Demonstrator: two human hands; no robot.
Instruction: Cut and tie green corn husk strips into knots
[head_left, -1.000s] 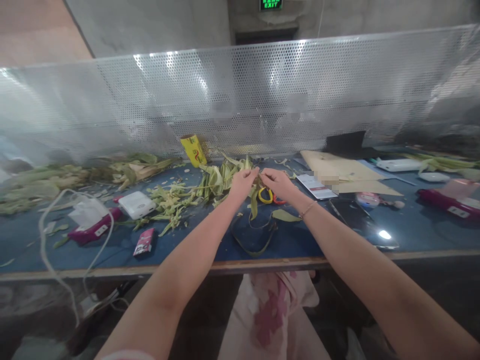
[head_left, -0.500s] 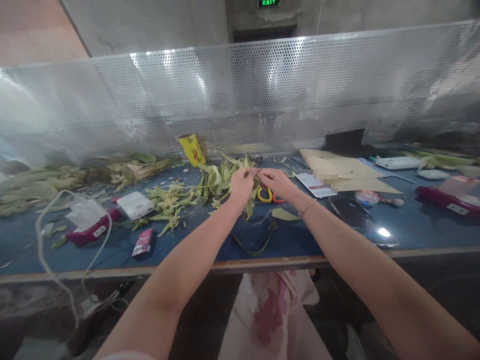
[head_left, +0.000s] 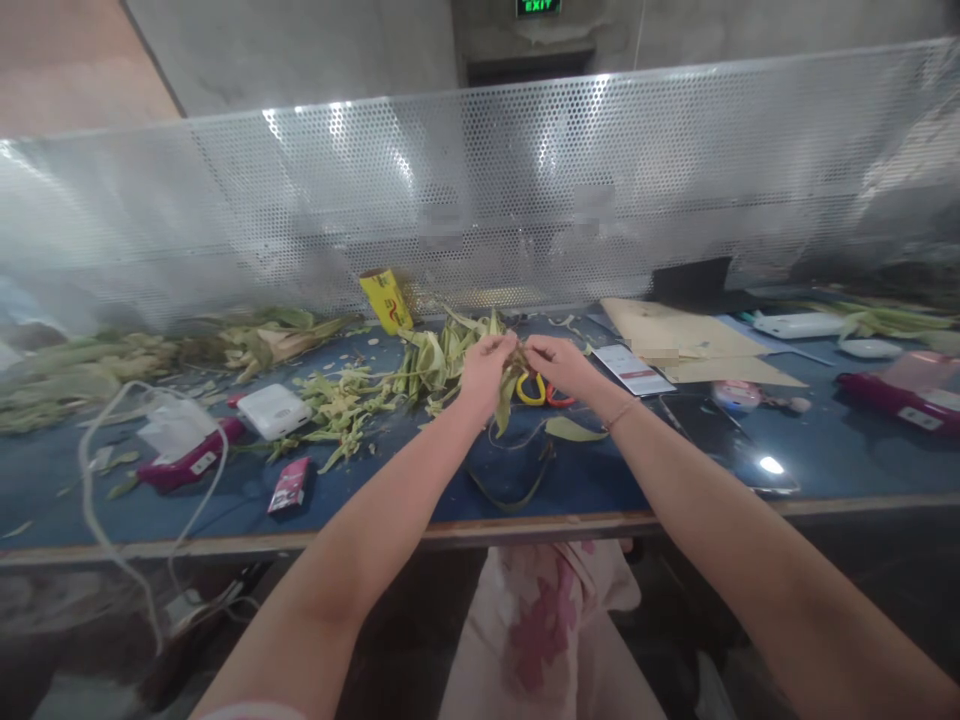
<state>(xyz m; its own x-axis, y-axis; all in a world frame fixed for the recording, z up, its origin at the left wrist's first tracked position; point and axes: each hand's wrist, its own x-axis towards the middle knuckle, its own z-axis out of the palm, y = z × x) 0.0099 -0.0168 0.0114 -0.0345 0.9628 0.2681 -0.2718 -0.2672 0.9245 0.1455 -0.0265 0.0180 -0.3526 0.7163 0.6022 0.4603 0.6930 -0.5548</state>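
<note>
My left hand (head_left: 486, 362) and my right hand (head_left: 556, 362) are close together over the middle of the blue table (head_left: 420, 480). Fingers of both are pinched around a small piece of plant, whose exact shape is too small to tell. Beside my left hand lies a heap of green stalks and leaves (head_left: 427, 365). The yellow handle (head_left: 531, 390) and the red handle (head_left: 559, 397) of what looks like scissors show just below my right hand. A loose leaf (head_left: 574, 430) rests near my right wrist.
A yellow carton (head_left: 386, 300) stands behind the heap. Further left are a white device (head_left: 274, 411), a small pink box (head_left: 289, 485) and a white cable (head_left: 88, 480). On the right lie brown paper (head_left: 660, 330), phones (head_left: 634, 370) and a purple holder (head_left: 900, 402). A perforated metal screen (head_left: 525, 180) runs behind.
My right hand has shifted slightly to the right, opening a small gap between the hands. The view has moved very slightly.
</note>
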